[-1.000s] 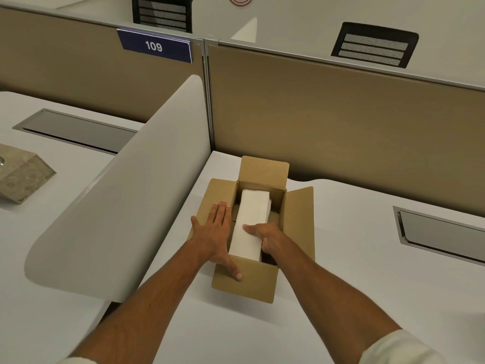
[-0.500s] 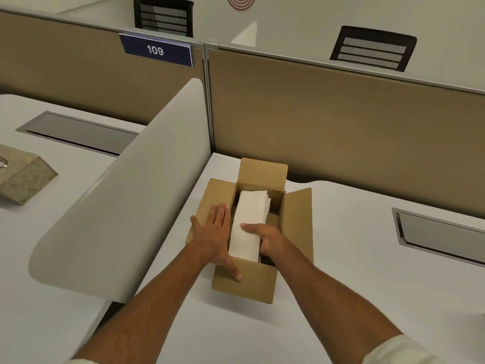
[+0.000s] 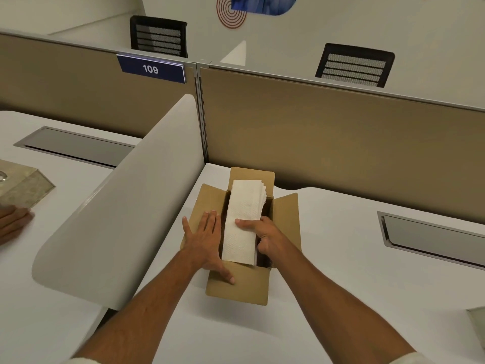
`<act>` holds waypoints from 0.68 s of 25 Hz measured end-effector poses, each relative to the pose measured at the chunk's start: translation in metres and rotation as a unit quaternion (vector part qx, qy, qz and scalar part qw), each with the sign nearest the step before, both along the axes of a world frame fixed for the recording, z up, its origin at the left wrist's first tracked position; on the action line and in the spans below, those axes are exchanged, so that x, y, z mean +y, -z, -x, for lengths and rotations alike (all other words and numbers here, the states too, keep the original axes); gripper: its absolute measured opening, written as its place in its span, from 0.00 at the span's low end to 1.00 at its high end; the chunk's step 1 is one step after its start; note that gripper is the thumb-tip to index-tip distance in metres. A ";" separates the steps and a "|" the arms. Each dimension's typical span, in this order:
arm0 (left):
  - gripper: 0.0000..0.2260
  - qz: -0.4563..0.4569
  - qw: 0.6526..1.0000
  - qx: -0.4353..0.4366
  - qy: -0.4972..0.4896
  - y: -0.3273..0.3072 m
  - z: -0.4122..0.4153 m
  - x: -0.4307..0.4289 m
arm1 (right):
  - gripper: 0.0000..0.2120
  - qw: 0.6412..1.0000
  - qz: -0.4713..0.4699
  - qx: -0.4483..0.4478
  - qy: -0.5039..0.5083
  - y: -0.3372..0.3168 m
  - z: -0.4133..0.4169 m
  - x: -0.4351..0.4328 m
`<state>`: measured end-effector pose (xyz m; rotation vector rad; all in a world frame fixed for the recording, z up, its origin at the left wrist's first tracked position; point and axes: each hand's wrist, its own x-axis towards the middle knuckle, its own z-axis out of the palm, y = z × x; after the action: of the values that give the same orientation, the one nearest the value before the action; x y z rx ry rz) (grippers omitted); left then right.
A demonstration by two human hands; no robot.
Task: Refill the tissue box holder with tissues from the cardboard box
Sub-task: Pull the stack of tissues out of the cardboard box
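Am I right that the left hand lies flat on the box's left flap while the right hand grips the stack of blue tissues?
Not quite: the tissues are white, as the head view shows. The left hand does lie flat on the cardboard box flap, and the right hand grips the stack.

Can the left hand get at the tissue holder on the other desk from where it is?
Probably not directly. The left hand is pressed flat on the cardboard box flap, and the white divider stands between it and the tissue holder.
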<state>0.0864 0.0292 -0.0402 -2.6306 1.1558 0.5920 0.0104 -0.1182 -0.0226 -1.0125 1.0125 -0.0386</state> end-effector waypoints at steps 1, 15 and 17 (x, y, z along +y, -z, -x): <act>0.71 -0.004 1.000 -0.005 0.002 -0.003 0.001 0.001 | 0.34 1.000 0.001 -0.006 0.000 -0.005 0.002 -0.001; 0.10 0.452 0.711 0.359 -0.402 -0.074 0.067 -0.060 | 0.21 0.986 -0.055 -0.129 0.090 -0.076 0.088 -0.051; 0.17 0.464 0.644 0.424 -0.436 -0.078 0.088 -0.077 | 0.22 0.980 -0.074 -0.136 0.123 -0.080 0.111 -0.061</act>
<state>-0.0021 -0.0481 0.0375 -3.9243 0.0007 2.0572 -0.1005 -0.1790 0.0569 -0.7191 0.8690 -0.2934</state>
